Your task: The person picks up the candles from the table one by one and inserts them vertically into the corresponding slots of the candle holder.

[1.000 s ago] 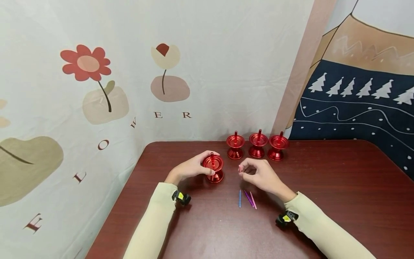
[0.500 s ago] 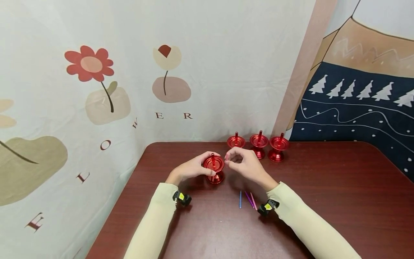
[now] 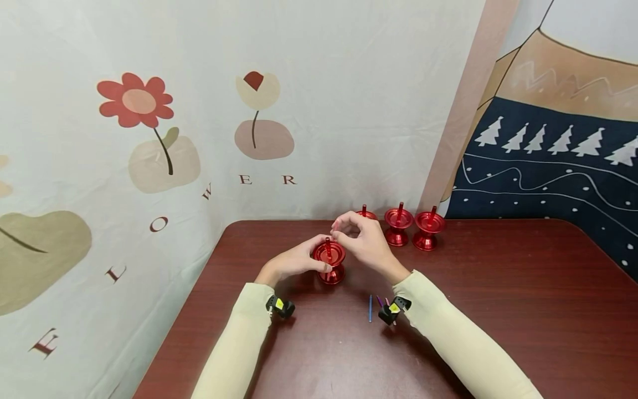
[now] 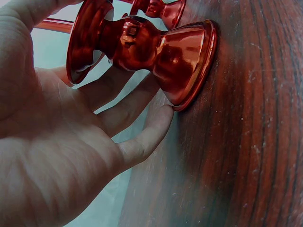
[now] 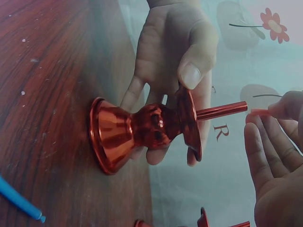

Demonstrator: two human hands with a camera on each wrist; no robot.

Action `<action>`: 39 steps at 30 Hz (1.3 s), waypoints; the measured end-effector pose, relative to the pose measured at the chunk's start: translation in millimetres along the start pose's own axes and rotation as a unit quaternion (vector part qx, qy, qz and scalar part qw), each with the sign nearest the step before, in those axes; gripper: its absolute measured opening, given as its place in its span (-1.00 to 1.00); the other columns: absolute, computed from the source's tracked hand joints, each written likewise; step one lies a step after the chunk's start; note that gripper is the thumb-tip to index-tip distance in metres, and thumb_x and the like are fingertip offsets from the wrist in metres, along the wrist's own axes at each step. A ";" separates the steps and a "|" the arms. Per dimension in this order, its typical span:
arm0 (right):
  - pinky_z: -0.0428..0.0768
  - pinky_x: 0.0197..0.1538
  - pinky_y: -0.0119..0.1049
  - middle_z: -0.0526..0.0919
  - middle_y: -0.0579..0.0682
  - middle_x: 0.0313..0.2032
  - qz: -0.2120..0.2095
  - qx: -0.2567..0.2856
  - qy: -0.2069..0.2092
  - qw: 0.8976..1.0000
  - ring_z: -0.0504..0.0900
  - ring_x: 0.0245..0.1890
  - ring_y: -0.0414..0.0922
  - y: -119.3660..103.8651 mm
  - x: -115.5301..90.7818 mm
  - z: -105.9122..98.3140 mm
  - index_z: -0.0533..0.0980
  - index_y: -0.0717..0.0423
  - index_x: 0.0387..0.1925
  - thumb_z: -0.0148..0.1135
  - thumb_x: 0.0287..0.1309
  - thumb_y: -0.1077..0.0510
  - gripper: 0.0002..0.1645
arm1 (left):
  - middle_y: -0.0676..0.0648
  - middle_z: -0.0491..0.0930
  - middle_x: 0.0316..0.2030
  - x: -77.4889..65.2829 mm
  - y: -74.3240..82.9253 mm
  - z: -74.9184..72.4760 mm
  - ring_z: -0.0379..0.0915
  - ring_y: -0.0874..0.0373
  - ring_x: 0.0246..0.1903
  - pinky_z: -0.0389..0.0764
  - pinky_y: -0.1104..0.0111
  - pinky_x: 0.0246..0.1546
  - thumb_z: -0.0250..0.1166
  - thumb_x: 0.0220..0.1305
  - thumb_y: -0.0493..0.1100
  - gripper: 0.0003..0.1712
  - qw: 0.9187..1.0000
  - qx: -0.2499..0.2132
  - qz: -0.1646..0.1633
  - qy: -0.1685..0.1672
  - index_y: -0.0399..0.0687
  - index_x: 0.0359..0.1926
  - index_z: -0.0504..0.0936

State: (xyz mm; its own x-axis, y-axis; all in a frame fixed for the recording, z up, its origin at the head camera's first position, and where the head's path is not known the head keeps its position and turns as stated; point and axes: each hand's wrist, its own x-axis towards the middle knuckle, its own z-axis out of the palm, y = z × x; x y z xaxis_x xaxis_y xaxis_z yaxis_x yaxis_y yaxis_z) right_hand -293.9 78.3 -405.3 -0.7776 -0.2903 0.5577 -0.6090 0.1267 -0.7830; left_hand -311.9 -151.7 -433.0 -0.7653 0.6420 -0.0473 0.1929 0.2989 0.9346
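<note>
My left hand [image 3: 295,259] grips a shiny red metal candle holder [image 3: 331,273] that stands upright on the table. Its thumb lies on the dish rim, while the other fingers reach round the far side, one fingertip touching the base in the left wrist view. A thin red post [image 5: 222,110] rises from the dish. Between thumb and fingertips my right hand [image 3: 368,244] pinches a small pinkish-red candle [image 5: 260,112], mostly hidden by the fingers. In the right wrist view the candle's end is right at the tip of the post; whether they touch I cannot tell.
Three more red candle holders stand along the back; one [image 3: 365,212] is partly covered by my right hand, the others [image 3: 398,219] show. A thin blue candle [image 3: 370,308] lies in front, with a purple candle [image 3: 380,301] and a pink one half behind the right wrist camera [image 3: 391,311].
My right hand has moved left and a little away from me, bringing the small candle from beside the holder to over its post. The left hand has stayed on the holder.
</note>
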 end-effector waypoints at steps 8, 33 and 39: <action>0.69 -0.13 -0.37 0.81 0.10 -0.21 -0.008 0.003 -0.011 1.000 0.78 -0.25 -0.01 0.9 4.5 6.2 0.69 0.24 -0.12 0.42 0.36 0.43 -0.87 | -0.18 0.66 0.11 0.9 -2.6 -1.3 0.61 0.09 0.05 0.60 0.30 0.15 0.44 0.31 -0.35 -0.23 1.000 0.001 -0.001 0.000 -0.28 0.49 0.36; 0.70 -0.12 -0.23 0.83 0.00 -0.21 -0.033 -0.081 -0.024 0.996 0.76 -0.25 -0.13 -0.3 8.0 11.8 0.72 0.19 -0.12 0.47 0.33 0.34 -0.88 | -0.20 0.65 0.17 -1.6 0.5 -0.7 0.59 0.08 0.10 0.57 0.31 0.19 0.44 0.33 -0.31 -0.18 1.000 -0.013 0.003 -0.009 -0.25 0.54 0.33; 0.71 -0.05 -0.12 0.84 0.00 -0.19 -0.032 -0.107 -0.022 0.994 0.78 -0.10 -0.07 -2.5 8.3 11.1 0.75 0.17 -0.16 0.47 0.33 0.31 -0.92 | -0.18 0.66 0.14 -2.7 0.7 -1.0 0.59 0.09 0.08 0.57 0.31 0.18 0.44 0.32 -0.33 -0.21 1.000 -0.014 0.005 -0.011 -0.26 0.51 0.34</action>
State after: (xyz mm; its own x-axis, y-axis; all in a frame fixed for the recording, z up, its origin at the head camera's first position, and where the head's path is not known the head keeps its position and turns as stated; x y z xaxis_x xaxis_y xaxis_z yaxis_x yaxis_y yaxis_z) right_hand -297.1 65.0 -401.7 -0.7318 -0.3455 0.5874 -0.6795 0.3034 -0.6680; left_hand -310.3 -153.9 -431.9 -0.7492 0.6608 -0.0447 0.1840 0.2725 0.9444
